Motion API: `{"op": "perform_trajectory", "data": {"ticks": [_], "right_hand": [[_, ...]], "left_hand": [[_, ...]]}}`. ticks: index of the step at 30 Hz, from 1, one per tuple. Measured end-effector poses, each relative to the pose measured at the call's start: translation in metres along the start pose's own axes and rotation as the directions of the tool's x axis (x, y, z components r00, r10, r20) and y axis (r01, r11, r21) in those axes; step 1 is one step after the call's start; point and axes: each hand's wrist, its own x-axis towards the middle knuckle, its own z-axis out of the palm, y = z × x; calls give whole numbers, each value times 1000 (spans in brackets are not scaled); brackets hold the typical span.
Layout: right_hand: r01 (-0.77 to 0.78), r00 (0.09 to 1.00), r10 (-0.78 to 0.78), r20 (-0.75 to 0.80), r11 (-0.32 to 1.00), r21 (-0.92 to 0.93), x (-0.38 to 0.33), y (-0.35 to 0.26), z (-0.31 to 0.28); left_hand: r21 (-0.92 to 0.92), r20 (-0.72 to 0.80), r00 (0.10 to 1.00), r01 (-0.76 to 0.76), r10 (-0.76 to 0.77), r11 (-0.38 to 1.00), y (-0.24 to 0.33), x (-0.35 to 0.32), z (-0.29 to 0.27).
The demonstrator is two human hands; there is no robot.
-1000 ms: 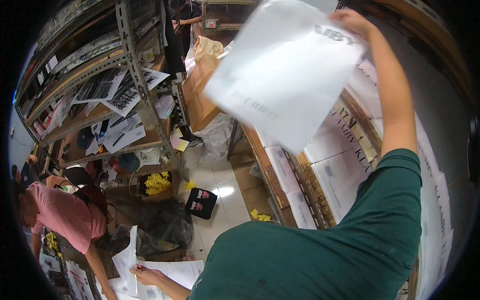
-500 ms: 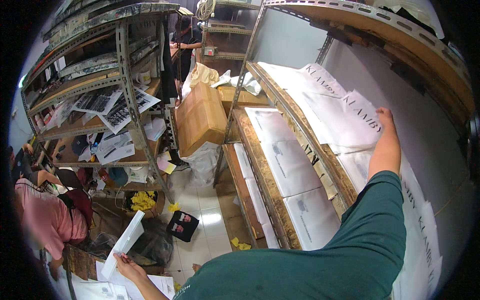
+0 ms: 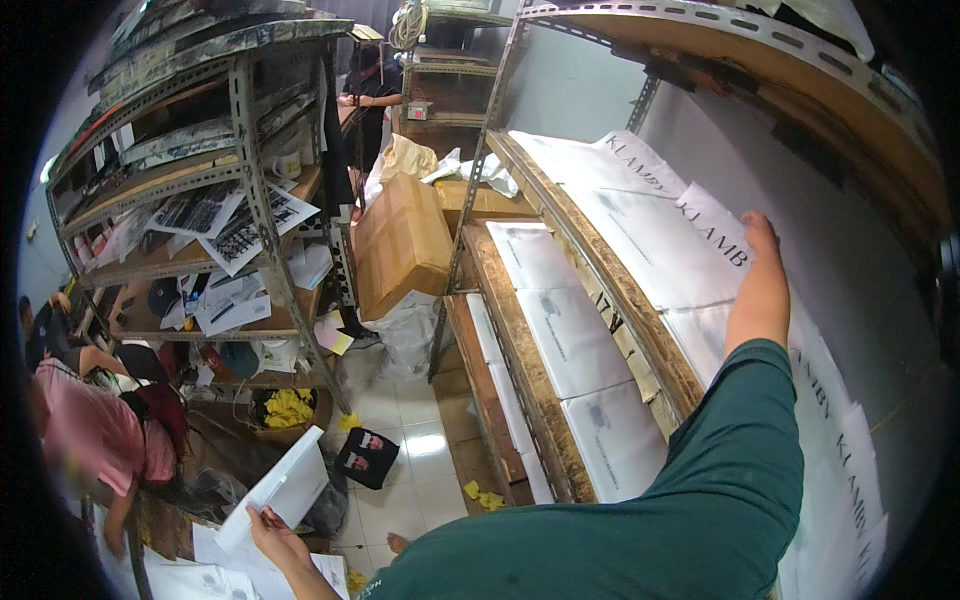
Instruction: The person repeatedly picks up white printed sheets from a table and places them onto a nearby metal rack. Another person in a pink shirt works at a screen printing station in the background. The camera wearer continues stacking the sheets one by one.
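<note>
Along the upper shelf (image 3: 610, 275), white sheets (image 3: 630, 215) bear large black capitals – legible in part – with smaller grey print beside them. Outstretched, the right arm (image 3: 762, 300) puts the right hand (image 3: 764, 240) at the right edge of one lettered sheet (image 3: 665, 255) lying there; how far its fingers spread, I cannot tell. Low at left, the left hand (image 3: 280, 540) grips a tilted white stack (image 3: 285, 490) between thumb and fingers – above loose papers (image 3: 205, 578).

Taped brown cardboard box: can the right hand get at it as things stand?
Likely not: the right hand is over by the lettered white sheets, with the rack's wooden shelves between, and the taped brown cardboard box looks farther off.
</note>
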Motion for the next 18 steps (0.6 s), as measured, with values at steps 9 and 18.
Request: {"op": "perform_trajectory", "data": {"ticks": [9,18], "right_hand": [[420,863,-410,294,907,33,33,-265,1],[542,728,-638,-250,311,781,-254,-515,-56]], "left_hand": [[-87,121,989,95,-84,992,-13,6,-27],[-48,178,977,126,-115,991,-26,-18,-7]]}}
